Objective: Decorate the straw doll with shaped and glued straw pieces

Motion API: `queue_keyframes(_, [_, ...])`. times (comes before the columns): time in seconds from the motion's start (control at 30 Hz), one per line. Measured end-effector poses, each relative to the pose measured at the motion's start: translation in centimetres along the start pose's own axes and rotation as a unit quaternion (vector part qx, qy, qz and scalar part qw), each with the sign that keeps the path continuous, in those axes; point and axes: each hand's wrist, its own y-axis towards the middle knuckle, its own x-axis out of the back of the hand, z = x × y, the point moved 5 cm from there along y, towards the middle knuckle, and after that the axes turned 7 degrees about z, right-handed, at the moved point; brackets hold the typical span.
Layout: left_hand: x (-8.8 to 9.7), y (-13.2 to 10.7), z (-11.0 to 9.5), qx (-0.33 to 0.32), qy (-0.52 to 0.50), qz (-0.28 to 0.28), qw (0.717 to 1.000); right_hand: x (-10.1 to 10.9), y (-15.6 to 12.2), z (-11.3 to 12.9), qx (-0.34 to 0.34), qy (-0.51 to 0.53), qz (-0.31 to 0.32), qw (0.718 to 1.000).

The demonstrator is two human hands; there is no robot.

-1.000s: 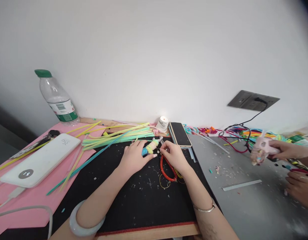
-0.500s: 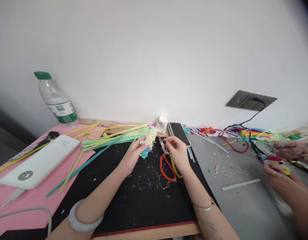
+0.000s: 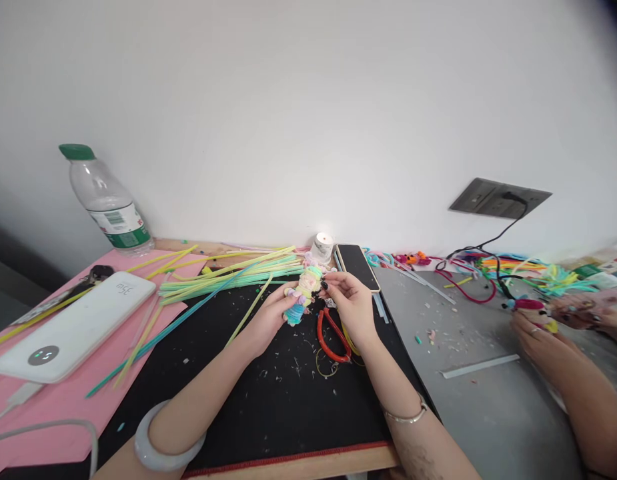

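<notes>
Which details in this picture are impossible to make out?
Head view only:
- fuzzy figure: its details, too small, partly covered by left hand and right hand.
- red pliers: tip hidden under right hand.
- co-worker's hand: held item blurred.
- white power bank: cable cut by left edge.

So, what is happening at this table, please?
A person holds a small fuzzy figure above a black mat: the left hand grips it, the right hand pinches its upper end. Red-handled pliers lie on the mat below. Long coloured sticks lie behind. At the right, another person's hands work over a grey table.
</notes>
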Motion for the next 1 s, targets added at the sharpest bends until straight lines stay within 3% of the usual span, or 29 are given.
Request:
queue_keyframes(0.33, [0.15,0.01,-0.12,-0.047,0.090,0.011,0.995,0.08,0.07,-0.24,-0.031,0.049,-0.007,0.998])
queue_keyframes(0.67, [-0.06,-0.09,-0.24,-0.056,0.103,0.004,0.993,0.30,0.07,-0.46,-0.030,0.040,-0.027,0.998])
queue_keyframes(1.0, [-0.11,-0.19,-0.30,-0.047,0.104,0.007,0.993,0.02,0.01,-0.61,-0.049,0.105,-0.030,0.993])
